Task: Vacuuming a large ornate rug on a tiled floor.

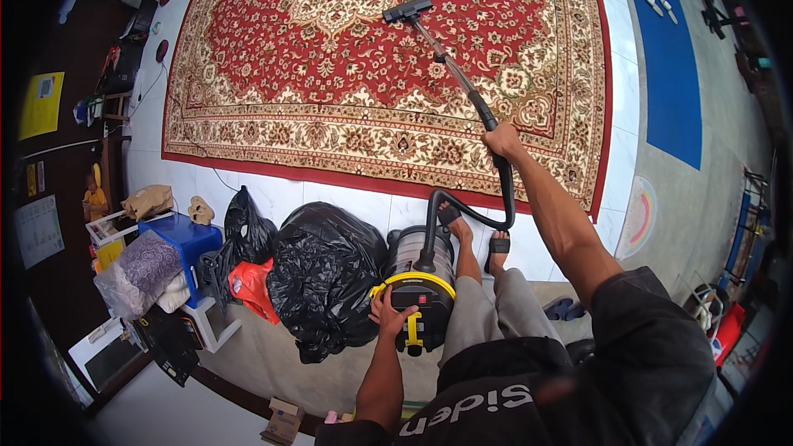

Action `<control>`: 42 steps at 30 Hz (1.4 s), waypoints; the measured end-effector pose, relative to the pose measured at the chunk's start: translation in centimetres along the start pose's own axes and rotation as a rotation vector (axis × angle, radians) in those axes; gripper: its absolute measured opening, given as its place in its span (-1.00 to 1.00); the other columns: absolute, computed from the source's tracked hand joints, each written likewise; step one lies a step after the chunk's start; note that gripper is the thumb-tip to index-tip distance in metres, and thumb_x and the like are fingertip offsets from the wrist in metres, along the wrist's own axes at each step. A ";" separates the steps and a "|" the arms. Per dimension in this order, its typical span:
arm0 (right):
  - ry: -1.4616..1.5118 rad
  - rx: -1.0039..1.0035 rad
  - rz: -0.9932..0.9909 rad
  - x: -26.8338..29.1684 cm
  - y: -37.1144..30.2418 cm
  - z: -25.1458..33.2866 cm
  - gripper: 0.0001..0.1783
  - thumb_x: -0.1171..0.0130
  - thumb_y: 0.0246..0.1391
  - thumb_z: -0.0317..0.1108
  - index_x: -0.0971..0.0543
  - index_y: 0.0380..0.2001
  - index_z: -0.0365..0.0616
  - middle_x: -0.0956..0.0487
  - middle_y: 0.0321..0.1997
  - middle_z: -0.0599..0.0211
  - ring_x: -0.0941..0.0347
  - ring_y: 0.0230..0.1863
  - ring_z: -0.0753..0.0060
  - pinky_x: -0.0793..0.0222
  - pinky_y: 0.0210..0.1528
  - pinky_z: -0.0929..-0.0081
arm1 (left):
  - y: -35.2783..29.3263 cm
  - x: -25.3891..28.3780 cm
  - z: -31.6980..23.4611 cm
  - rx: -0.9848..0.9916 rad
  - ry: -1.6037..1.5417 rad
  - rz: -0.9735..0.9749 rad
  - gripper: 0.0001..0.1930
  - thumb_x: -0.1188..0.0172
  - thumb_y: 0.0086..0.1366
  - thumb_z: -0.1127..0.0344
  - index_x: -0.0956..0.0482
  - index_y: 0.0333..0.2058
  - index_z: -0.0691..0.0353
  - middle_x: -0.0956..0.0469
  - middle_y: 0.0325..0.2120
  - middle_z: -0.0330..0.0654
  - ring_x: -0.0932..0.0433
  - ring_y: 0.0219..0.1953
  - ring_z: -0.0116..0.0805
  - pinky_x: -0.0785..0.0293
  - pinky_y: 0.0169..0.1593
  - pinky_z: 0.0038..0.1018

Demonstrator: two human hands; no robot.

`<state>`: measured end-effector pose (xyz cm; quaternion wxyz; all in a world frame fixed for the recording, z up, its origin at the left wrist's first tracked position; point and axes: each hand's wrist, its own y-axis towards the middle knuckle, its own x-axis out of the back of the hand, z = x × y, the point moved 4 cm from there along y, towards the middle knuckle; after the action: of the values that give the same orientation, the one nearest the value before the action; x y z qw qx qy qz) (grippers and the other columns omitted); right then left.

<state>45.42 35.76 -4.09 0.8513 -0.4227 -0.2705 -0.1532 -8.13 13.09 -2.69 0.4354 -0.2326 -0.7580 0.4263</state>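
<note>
Vacuum cleaner [436, 301], a silver drum with a black lid and yellow trim, stands directly under the left hand [391, 311] – that hand lies on the lid's left edge, fingers spread, thumb toward a small red switch [422, 299]. Ahead and to the right, the right hand [502, 141] is closed around the wand handle [486, 116]. Behind that grip, a black hose [462, 206] loops down and back to the lid; ahead of it, the wand [452, 68] slants forward and leftward to a dark floor head [407, 10] resting on a red and cream patterned carpet [355, 91].

Just left of the left hand sits a bulky black plastic bag [326, 268], with a smaller red bag [256, 291] past it and, farther left, a blue stool [194, 239]. Between the two hands' reach, the person's sandalled feet [464, 256] stand beside the drum. Well to the right of the right hand stretches a blue mat [667, 87] – a pair of white slippers [659, 7] lies on its far part.
</note>
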 end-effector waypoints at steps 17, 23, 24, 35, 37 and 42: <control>0.122 -0.328 0.051 0.8 -25.1 -18.9 -0.78 -0.24 -0.13 -0.44 -0.50 -0.44 -0.40 -0.58 -0.58 0.09 -0.57 -0.58 0.29 -0.49 -0.49 0.30 | -1.1 0.1 0.9 0.059 0.019 -0.028 0.28 -0.58 -0.34 -0.31 -0.13 0.39 -0.17 0.11 0.43 0.03 0.35 0.50 0.08 0.56 0.38 0.28; 0.050 -0.048 0.018 3.2 3.3 -1.2 -0.71 -0.18 -0.10 -0.29 -0.57 -0.68 -0.35 -0.59 -0.64 0.05 -0.58 -0.61 0.19 -0.51 -0.48 0.29 | -0.5 -0.5 0.1 0.033 0.025 -0.026 0.29 -0.59 -0.36 -0.30 -0.13 0.40 -0.18 0.13 0.44 0.02 0.36 0.50 0.07 0.55 0.39 0.27; 0.047 -0.066 0.034 3.7 5.4 1.1 -0.73 -0.16 -0.11 -0.33 -0.58 -0.67 -0.36 -0.59 -0.65 0.05 -0.57 -0.62 0.20 -0.50 -0.50 0.29 | -0.4 -0.5 -0.2 0.027 0.021 -0.035 0.29 -0.60 -0.36 -0.28 -0.13 0.40 -0.18 0.12 0.44 0.02 0.35 0.50 0.07 0.54 0.39 0.27; 0.024 -0.383 0.093 0.5 -33.0 -29.1 -0.77 -0.23 -0.17 -0.35 -0.51 -0.52 -0.33 -0.55 -0.64 0.10 -0.51 -0.63 0.27 -0.45 -0.48 0.31 | -0.6 0.2 -0.2 0.048 0.013 -0.010 0.29 -0.58 -0.35 -0.31 -0.12 0.40 -0.16 0.14 0.45 0.01 0.40 0.51 0.05 0.60 0.38 0.30; 0.008 -0.410 0.115 2.4 -35.0 -24.3 -0.77 -0.24 -0.17 -0.36 -0.50 -0.49 -0.34 -0.56 -0.62 0.10 -0.51 -0.63 0.28 -0.44 -0.49 0.31 | -0.8 0.2 0.8 0.060 0.016 -0.009 0.30 -0.57 -0.37 -0.33 -0.11 0.40 -0.16 0.15 0.45 0.00 0.40 0.51 0.05 0.60 0.38 0.30; 0.074 -0.256 0.100 2.3 -19.7 -16.1 -0.77 -0.22 -0.12 -0.35 -0.50 -0.57 -0.35 -0.57 -0.65 0.12 -0.54 -0.65 0.29 -0.46 -0.56 0.34 | -1.1 0.1 1.4 0.086 0.006 -0.028 0.30 -0.58 -0.37 -0.31 -0.13 0.40 -0.14 0.13 0.44 0.01 0.39 0.51 0.06 0.58 0.38 0.29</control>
<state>42.97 10.99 1.83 0.8065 -0.5347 -0.1958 -0.1591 -9.36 11.99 -2.07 0.4533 -0.2043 -0.7410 0.4513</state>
